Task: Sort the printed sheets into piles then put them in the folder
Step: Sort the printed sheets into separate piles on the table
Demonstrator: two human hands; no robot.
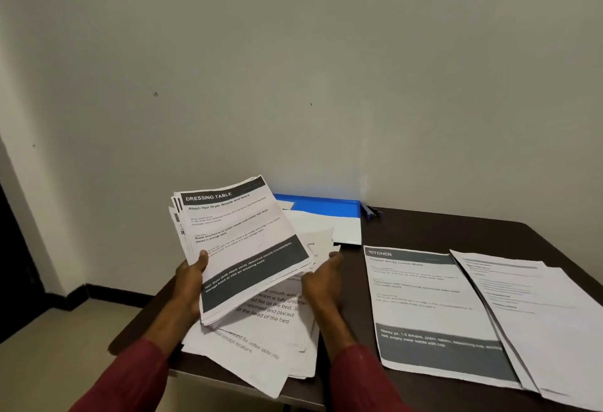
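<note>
Printed white sheets (241,242) headed DRESSING TABLE are gripped in a stack by the left hand (191,278); the right hand (321,281) reaches under their edge, hold unclear. Loose sheets (261,356) beneath overhang the dark desk (424,229) at its near edge; a blue plastic folder (323,206) lies at the far edge.

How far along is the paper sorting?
Done: a KITCHEN pile and a second pile lie on the right. In hand: the left hand grips a DRESSING TABLE stack; the right hand touches the loose heap beneath. Left: sorting that heap and filing every pile in the blue folder at the back.
</note>
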